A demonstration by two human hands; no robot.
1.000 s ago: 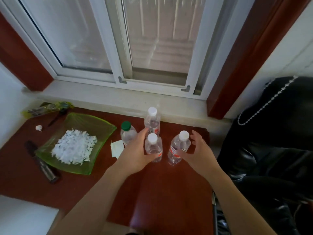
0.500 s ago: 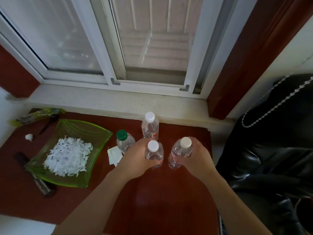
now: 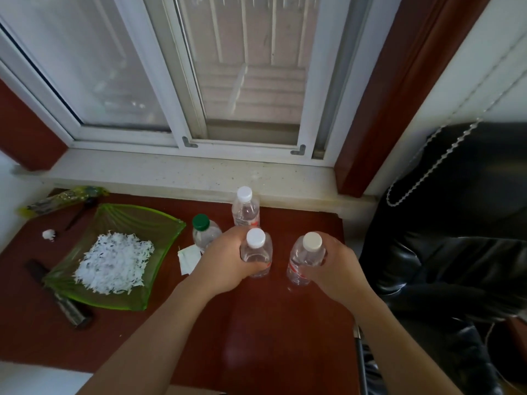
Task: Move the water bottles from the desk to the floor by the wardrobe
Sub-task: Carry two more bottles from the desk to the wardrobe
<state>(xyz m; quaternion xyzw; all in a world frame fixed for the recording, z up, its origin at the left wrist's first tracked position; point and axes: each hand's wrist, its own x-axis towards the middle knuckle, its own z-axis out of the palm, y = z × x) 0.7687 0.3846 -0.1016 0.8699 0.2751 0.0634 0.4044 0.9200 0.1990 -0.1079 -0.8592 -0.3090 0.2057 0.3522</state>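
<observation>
Now both hands have closed: the left hand [image 3: 228,260] curls its fingers round the middle bottle [image 3: 255,246], the right hand [image 3: 333,266] round the right bottle [image 3: 308,252], both standing on the bench [image 3: 271,323], ready to lift.

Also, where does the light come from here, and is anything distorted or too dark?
Head view: daylight enters through the window, which is washed out; its frame bows from the wide lens; a soft sheen lies on the desk; the black leather at right is mostly lost in shadow.
</observation>
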